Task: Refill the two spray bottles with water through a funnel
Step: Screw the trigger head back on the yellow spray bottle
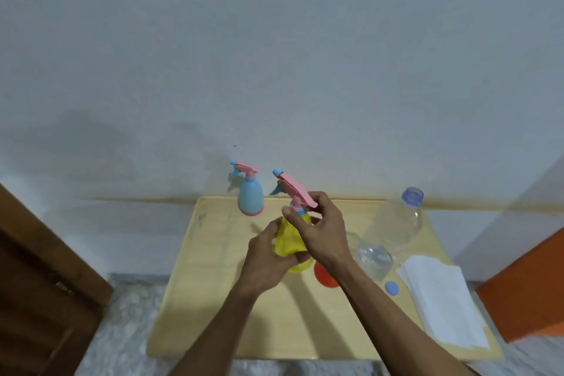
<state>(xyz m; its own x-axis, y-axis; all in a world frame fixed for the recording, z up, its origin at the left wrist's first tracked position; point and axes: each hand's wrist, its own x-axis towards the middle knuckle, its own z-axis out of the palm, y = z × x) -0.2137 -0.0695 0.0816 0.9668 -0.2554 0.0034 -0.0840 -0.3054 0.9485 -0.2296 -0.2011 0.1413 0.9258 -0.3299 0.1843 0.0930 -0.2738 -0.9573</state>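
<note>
At the centre of the frame both hands grip the yellow spray bottle (290,243): the left hand (268,262) is wrapped round its body, and the right hand (317,232) is closed on the pink trigger head at the neck. Its contents cannot be told. An orange funnel (324,277) peeks out below the right wrist. Right of it lie a blue cap (392,288) and white paper (442,299), with a clear, uncapped water bottle (393,223) tilted behind. Farther back on the tabletop (213,268), the blue spray bottle (250,195) stands upright, capped.

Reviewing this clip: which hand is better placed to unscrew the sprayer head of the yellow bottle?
Right. The right hand already pinches the collar under the pink sprayer head, while the left hand wraps the yellow bottle body, likely steadying it.
</note>
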